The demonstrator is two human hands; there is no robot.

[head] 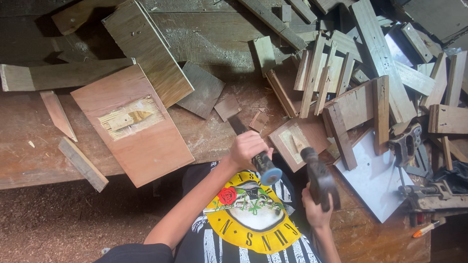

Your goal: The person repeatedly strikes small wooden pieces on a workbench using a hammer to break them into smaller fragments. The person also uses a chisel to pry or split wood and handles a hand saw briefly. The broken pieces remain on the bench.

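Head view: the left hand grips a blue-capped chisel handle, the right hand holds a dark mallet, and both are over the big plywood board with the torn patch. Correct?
Not quite. In the head view the left hand grips the chisel and the right hand holds the mallet, but they are over the small block, not the big plywood board, which lies apart to the left.

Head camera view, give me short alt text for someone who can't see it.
Seen from above, a person at a workbench grips a chisel by its blue-capped handle in the left hand and a dark mallet in the right hand. A reddish plywood board with a gouged patch and many wood offcuts cover the bench.
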